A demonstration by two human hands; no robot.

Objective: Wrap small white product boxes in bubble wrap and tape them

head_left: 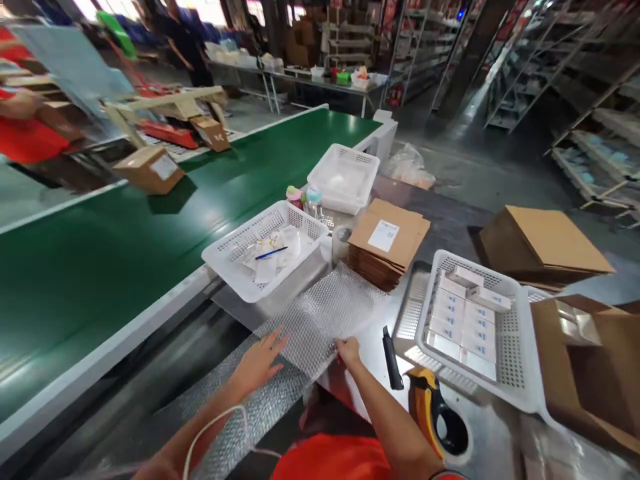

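Note:
A sheet of bubble wrap [325, 313] lies across the metal table and hangs over its near edge. On its left part rests my left hand [260, 360], fingers spread flat and holding nothing. My right hand [347, 350] is closed in a pinch on the sheet's right edge. Right of that hand lies a black box cutter [393, 360]. Beside the cutter is a yellow and black tape dispenser [427, 400]. Farther right, a white basket [515, 333] holds several small white boxes [463, 320] in rows.
A stack of flat cardboard boxes [387, 233] stands behind the wrap. The left white basket [240, 283] holds a blue pen and plastic scraps. A green conveyor belt [215, 193] carries a parcel [153, 170]. An open carton [595, 373] and brown cardboard [545, 240] sit right.

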